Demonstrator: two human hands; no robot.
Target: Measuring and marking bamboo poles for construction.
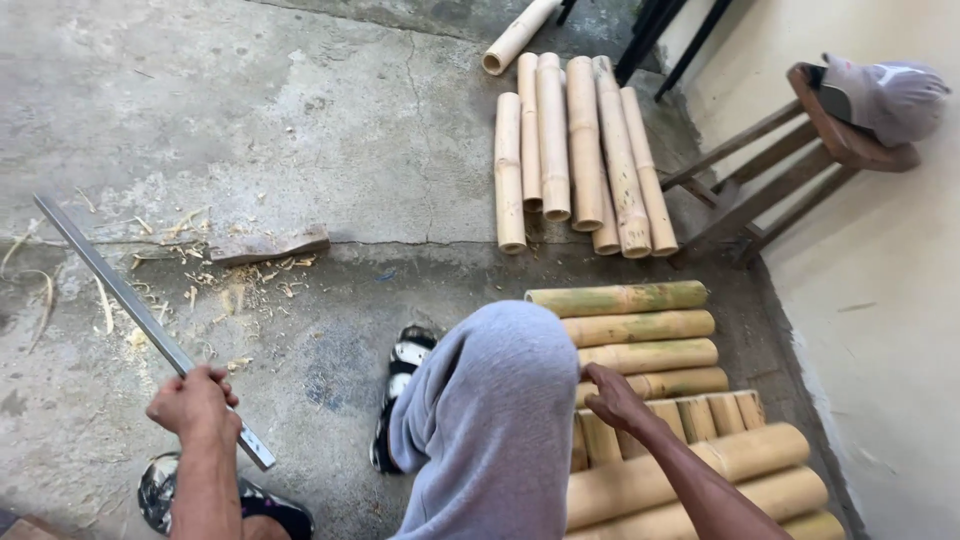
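My left hand (196, 402) is closed around a long grey metal bar (130, 305) that slants up and away to the left over the concrete floor. My right hand (612, 395) rests with bent fingers on a pile of cut bamboo poles (640, 328) lying crosswise at the lower right. It touches one pole but I cannot tell whether it grips it. My knee in grey trousers (487, 410) sits between the two hands, above a black and white sandal (402, 365).
A second bundle of pale bamboo poles (585, 140) lies lengthwise farther away. A wooden block (268, 244) and wood shavings lie at the left. A wooden stool (800, 150) with a grey cap (890, 95) stands by the cream wall at the right.
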